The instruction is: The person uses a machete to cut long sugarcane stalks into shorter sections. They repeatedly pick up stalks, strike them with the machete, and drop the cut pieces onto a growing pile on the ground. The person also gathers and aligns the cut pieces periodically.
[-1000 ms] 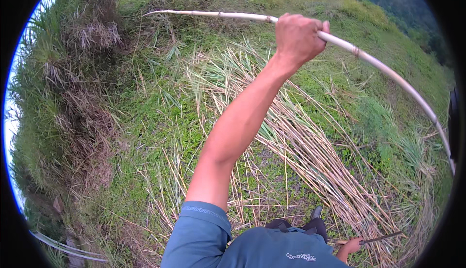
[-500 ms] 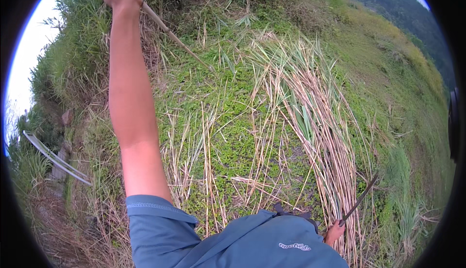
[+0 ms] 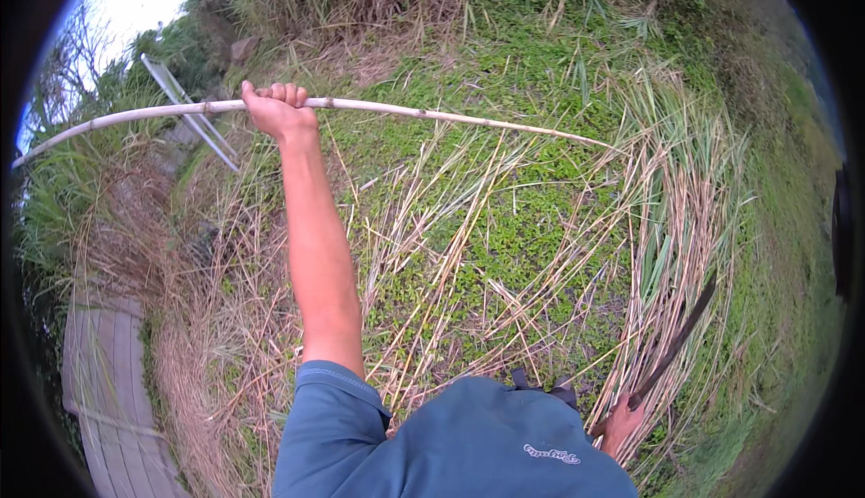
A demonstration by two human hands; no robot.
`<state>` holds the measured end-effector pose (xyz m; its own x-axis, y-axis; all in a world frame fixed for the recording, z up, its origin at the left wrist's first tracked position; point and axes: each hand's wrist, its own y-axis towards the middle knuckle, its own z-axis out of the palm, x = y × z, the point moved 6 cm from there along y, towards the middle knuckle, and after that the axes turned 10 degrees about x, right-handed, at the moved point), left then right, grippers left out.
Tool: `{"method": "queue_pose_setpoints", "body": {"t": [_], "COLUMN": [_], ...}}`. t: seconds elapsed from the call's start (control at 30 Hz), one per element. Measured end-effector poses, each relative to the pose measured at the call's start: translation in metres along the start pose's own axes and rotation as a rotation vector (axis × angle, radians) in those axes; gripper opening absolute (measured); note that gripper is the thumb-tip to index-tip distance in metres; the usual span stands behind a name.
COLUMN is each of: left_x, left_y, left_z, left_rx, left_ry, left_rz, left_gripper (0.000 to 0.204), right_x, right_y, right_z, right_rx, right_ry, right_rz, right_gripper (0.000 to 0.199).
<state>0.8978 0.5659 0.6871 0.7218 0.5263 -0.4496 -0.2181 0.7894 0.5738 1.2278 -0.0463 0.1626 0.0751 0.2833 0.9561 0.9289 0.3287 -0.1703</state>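
Out in front, the left hand [image 3: 281, 112] is wrapping its fingers tightly around a long pale jointed cane [image 3: 374, 106], which is arching across the view above the grass. Low on the right, the right hand [image 3: 623, 421] is clasping a machete [image 3: 671, 354], its dark blade slanting upward across the heaped cut stalks [image 3: 687, 191].

hands [image 3: 285, 118]: two | pale pole [image 3: 387, 108]: one | long dark blade [image 3: 676, 347]: one

On the front of our blue shirt [image 3: 487, 430] we see one short line of white, script-like lettering [image 3: 551, 454], small and slightly tilted across the cloth.
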Motion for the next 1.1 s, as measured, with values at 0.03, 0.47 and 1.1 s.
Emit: {"method": "queue_pose_setpoints", "body": {"t": [0.03, 0.47, 1.1], "left_x": [-0.007, -0.020, -0.172], "left_y": [-0.017, -0.420, -0.791], "left_z": [-0.015, -0.254, -0.401], "left_rx": [-0.062, -1.270, -1.982], "left_ry": [-0.004, -0.012, 0.029], "left_rz": [0.022, -0.006, 0.159], "left_gripper": [0.043, 0.043, 0.021], "right_x": [0.022, 0.247, 0.258], "right_y": [0.016, 0.138, 0.168], "right_z": [0.012, 0.233, 0.383], "right_rx": [0.044, 0.479, 0.766], "right_ry": [0.056, 0.562, 0.255], "right_rz": [-0.042, -0.359, -0.263], "right_gripper": [0.015, 0.057, 0.015]}}
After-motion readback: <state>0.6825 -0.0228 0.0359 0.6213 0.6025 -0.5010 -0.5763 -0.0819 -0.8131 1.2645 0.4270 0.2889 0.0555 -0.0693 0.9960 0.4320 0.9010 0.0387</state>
